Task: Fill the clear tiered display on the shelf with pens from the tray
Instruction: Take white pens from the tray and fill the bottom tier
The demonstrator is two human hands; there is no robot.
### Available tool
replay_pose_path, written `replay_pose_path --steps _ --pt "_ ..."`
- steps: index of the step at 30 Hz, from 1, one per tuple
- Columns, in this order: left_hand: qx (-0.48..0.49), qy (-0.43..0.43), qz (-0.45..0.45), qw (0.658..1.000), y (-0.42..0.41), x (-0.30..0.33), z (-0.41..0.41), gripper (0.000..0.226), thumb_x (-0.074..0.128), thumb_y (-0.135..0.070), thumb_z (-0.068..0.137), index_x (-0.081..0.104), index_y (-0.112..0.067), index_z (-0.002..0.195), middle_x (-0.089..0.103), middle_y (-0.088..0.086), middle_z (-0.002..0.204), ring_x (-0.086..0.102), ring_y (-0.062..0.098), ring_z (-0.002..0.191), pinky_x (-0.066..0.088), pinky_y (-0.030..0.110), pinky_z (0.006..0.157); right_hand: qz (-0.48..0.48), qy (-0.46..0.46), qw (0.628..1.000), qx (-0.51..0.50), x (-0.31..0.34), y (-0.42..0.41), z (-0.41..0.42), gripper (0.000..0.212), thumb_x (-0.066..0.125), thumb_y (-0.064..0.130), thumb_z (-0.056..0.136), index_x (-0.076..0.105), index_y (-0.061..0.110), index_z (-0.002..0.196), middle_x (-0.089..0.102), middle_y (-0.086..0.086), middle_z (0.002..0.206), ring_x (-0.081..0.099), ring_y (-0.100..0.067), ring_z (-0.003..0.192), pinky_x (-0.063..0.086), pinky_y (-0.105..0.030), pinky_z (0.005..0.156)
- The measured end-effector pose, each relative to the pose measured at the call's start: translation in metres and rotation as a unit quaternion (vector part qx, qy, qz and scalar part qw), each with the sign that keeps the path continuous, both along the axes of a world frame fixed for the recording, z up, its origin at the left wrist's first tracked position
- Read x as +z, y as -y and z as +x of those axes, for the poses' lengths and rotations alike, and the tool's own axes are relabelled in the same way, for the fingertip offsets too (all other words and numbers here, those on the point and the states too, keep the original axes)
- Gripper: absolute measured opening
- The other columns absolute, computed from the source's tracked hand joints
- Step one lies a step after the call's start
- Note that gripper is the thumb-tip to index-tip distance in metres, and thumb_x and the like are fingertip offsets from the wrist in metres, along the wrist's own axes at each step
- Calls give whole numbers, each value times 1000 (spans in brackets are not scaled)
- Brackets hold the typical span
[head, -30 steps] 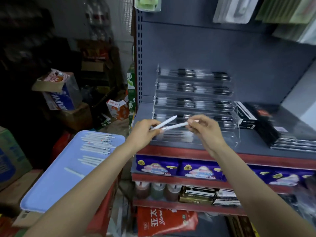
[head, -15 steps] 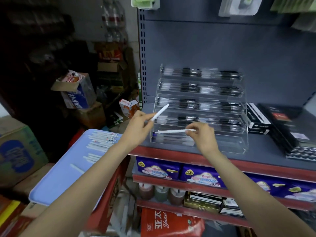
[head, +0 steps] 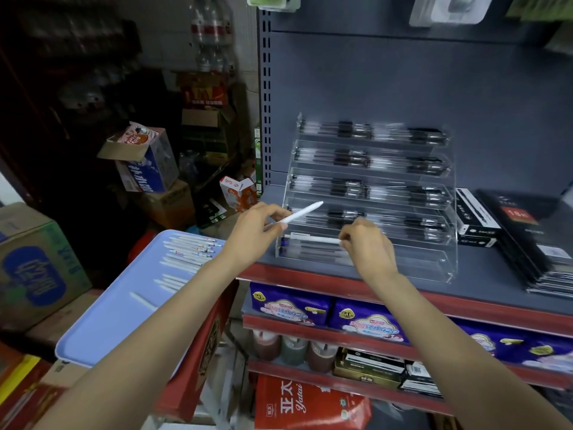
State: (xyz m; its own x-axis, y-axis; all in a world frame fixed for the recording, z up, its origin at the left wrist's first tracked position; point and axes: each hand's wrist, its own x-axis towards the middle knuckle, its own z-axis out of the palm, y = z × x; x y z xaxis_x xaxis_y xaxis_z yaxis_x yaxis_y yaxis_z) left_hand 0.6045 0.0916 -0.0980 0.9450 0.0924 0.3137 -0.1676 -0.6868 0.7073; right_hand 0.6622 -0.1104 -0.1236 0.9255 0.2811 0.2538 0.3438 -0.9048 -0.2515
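The clear tiered display stands on the grey shelf, its upper tiers holding dark pens. My right hand pinches the end of a white pen that lies level over the bottom tier's left part, above a few pens lying there. My left hand pinches a second white pen, tilted up to the right, just left of the display. The light blue tray at lower left holds several white pens.
Black boxed packs and flat dark packets lie on the shelf right of the display. Purple packets fill the shelf below. Cardboard boxes are stacked on the left behind the tray.
My right hand has lowered its pen from in front of the display down onto the bottom tier. My left hand has stayed near the display's left edge with its pen tilted up.
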Motion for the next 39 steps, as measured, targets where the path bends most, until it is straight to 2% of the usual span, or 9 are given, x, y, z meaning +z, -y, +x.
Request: replay_pose_path --steps 6,9,13,16,21,27,31,35,39 --pt "-9 -19 8 1000 1 -2 1 20 59 -12 90 65 -20 108 55 0 100 49 1 77 35 11 70 -5 -12 1000 12 2 0 0 17 53 13 93 67 9 101 57 -8 109 60 -27 94 42 -32 68" --pt "-23 -20 17 999 3 -3 2 20 59 -11 90 65 -17 107 56 2 100 49 3 78 33 10 71 25 -37 999 30 1 0 2 19 59 15 91 67 10 107 58 -8 112 60 -26 98 49 -34 78" --pt "-37 -21 35 999 8 -1 8 19 62 -11 88 66 -16 105 56 -3 95 51 8 83 34 7 69 218 -60 973 47 11 9 2 22 61 19 89 68 14 110 64 -1 99 58 -12 86 43 -14 73" --pt "-66 -20 41 997 18 1 12 18 64 -11 86 69 -17 102 56 -5 91 52 5 80 36 3 68 333 -124 930 96 20 13 -3 20 62 18 88 68 18 107 65 4 86 59 -10 78 45 -12 67" --pt "-70 -11 83 994 27 -2 19 20 66 -12 85 68 -15 105 58 -5 95 56 8 91 36 9 79 298 -107 945 75 17 25 -2 6 70 16 83 73 18 87 66 10 75 61 -10 72 50 -25 75" --pt "-63 -30 230 971 21 -12 17 23 58 -15 91 66 -15 113 61 3 111 59 18 102 47 29 90 230 -74 969 45 5 28 -5 10 71 13 81 74 11 89 61 4 81 55 -11 77 40 -18 76" --pt "-51 -22 354 934 21 -17 21 27 47 -21 97 62 -24 119 59 -2 119 50 16 116 32 29 93 186 -72 979 41 1 27 -4 13 70 12 81 74 7 93 61 1 84 54 -10 77 37 -12 73" --pt "-36 -37 388 920 17 -19 25 27 44 -20 98 61 -24 118 59 -3 119 48 15 118 28 29 90 187 -88 978 36 -1 27 -3 15 69 8 82 73 7 97 70 -6 92 55 -9 76 34 -5 70" --pt "-32 -49 416 908 18 -19 29 26 46 -14 95 63 -22 114 60 0 114 48 18 115 29 30 87 171 -93 980 30 -3 23 -2 12 65 5 85 73 8 93 71 -6 93 55 -8 76 39 -11 72"
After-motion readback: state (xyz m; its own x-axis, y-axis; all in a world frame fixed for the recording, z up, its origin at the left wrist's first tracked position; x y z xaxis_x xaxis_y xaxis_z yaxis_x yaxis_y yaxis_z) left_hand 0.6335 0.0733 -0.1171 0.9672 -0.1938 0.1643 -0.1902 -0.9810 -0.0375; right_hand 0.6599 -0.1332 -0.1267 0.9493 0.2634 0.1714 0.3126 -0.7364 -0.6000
